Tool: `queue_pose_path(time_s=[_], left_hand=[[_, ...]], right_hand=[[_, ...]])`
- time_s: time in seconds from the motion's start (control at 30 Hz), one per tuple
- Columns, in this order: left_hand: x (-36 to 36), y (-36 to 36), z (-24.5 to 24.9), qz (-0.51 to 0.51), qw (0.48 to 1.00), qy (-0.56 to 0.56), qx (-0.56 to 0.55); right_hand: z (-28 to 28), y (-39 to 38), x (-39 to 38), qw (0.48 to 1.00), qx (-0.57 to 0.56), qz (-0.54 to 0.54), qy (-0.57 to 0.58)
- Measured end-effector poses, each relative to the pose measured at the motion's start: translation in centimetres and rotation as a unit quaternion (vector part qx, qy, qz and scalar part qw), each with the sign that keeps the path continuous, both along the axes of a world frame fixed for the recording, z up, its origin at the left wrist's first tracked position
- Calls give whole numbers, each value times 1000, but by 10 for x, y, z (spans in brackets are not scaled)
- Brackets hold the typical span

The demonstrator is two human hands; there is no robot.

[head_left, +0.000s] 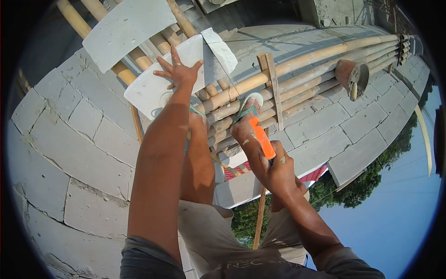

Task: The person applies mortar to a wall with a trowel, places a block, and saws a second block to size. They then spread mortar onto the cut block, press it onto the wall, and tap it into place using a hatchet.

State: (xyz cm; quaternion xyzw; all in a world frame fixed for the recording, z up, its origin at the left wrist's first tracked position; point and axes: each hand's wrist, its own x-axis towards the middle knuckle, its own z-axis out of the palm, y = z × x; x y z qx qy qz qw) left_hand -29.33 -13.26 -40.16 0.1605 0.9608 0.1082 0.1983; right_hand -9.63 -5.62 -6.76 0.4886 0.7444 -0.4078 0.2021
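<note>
My left hand (pixel 180 72) lies with its fingers spread on a pale block (pixel 148 93), which rests across bamboo poles. My right hand (pixel 281 169) is closed around the handle of an orange tool (pixel 262 138), held in front of my right shin. The tool's full shape cannot be made out. Close to the pale block, a broken white chunk (pixel 219 50) lies at its right, and another light slab (pixel 130 30) sits above it on the poles.
Bamboo poles (pixel 320 65) form the platform under my sandalled feet. A bucket (pixel 346 74) with a handled tool in it stands at the right. An upright wooden piece (pixel 274 90) crosses the poles. Block walls (pixel 88 153) rise at left and right. Trees and sky lie beyond.
</note>
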Motion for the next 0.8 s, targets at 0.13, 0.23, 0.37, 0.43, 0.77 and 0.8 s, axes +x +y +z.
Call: queue_pose_path(time_s=[0.13, 0.23, 0.37, 0.43, 0.77, 0.8], left_hand=[[-14, 33, 36, 102, 970, -207, -74], [-16, 23, 18, 119, 964, -224, -74], [-29, 41, 40, 108, 968, -222, -49], [-29, 44, 44, 116, 963, -238, -57], [-13, 24, 30, 81, 978, -181, -58], [-16, 24, 35, 77, 980, -176, -49]], right_hand=[[-112, 17, -87, 996, 62, 22, -57], [-156, 59, -166, 997, 41, 32, -57], [-76, 23, -46, 996, 55, 67, -25], [-10, 3, 7, 1000, 1, -17, 25], [-145, 56, -138, 997, 11, 50, -59], [-122, 53, -112, 997, 1, 53, -64]])
